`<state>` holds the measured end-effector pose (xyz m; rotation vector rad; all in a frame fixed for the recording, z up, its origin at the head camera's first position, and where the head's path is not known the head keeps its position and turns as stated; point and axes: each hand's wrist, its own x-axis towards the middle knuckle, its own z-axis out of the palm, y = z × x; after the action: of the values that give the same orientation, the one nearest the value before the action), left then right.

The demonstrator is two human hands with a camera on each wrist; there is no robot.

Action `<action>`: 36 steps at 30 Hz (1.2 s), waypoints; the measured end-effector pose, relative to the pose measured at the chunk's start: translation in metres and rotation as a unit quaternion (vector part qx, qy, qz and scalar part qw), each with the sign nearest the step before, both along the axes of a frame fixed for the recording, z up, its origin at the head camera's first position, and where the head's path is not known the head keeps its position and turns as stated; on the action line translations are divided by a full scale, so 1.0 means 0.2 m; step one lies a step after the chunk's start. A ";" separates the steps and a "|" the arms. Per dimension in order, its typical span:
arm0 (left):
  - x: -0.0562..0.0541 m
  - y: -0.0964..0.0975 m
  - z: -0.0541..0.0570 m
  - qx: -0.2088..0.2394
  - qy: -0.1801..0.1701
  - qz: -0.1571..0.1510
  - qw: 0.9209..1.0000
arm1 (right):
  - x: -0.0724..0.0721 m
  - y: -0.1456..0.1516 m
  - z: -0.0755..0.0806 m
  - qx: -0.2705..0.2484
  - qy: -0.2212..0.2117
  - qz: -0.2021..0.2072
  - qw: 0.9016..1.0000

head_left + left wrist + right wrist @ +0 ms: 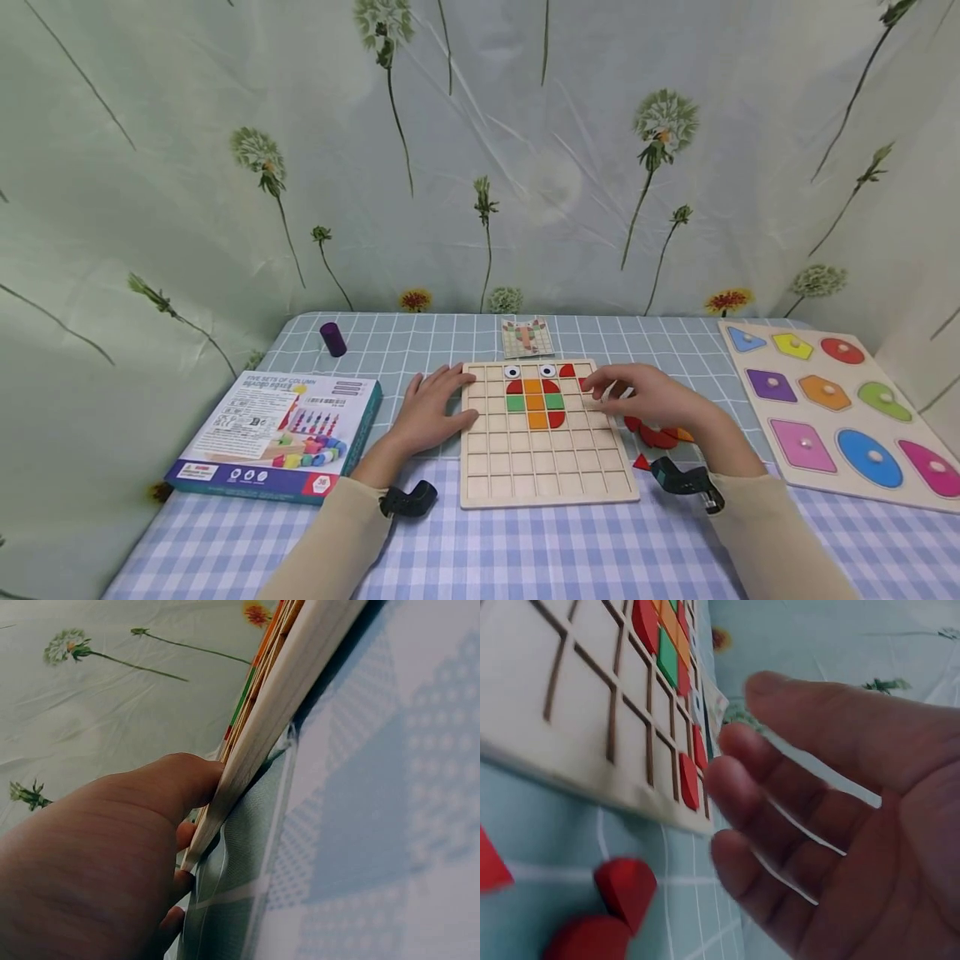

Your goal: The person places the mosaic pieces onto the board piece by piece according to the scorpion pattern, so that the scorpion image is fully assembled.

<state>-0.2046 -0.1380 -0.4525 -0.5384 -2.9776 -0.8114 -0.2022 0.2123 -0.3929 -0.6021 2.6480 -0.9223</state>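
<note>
A wooden grid board (495, 475) lies flat on the table. Eye tiles (512, 372), orange tiles (533, 401), green tiles (516, 403) and red rounded tiles (557, 419) sit in its upper cells. My left hand (431, 410) rests at the board's left edge, fingers extended and thumb touching the rim. Over the upper right edge hovers my right hand (648, 395), its fingers loosely bent with nothing between them. Just beyond its fingertips in the right wrist view, a red tile (688, 781) is in a cell near the board's edge.
Loose red pieces (660, 439) lie right of the board, partly under my right forearm. Behind the board is a small pattern card (527, 337). A bead toy box (277, 433) and a purple cylinder (333, 340) are at left; a knobbed shape puzzle (825, 408) is at right.
</note>
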 end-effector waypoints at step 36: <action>0.00 0.00 -0.01 0.001 -0.003 0.003 1.000 | -0.02 0.18 -0.08 0.048 -0.053 -0.032 0.997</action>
<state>-0.2050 -0.1374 -0.4541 -0.5270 -2.9809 -0.8177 -0.2069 0.2488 -0.4088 -0.4368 2.6111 -0.8152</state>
